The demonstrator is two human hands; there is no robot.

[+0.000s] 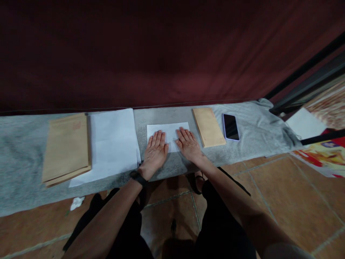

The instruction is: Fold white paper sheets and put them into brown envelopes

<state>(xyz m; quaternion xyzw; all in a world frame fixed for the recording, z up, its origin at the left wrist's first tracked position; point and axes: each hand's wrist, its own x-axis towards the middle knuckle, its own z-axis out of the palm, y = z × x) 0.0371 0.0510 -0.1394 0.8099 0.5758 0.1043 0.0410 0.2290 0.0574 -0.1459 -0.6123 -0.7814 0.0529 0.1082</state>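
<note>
A folded white sheet of paper [169,131] lies on the grey cloth-covered surface [24,187] straight ahead. My left hand [155,153] lies flat on the sheet's left part, fingers stretched out together. My right hand [188,145] lies flat on its right part, fingers spread. Neither hand grips anything. A black band [138,178] sits on my left wrist.
A stack of white sheets [113,144] and a pile of brown envelopes [67,149] lie to the left. A small brown envelope stack [208,126] and a dark-screened phone [231,126] lie to the right. A dark red curtain [161,54] hangs behind. Tiled floor [283,190] lies below.
</note>
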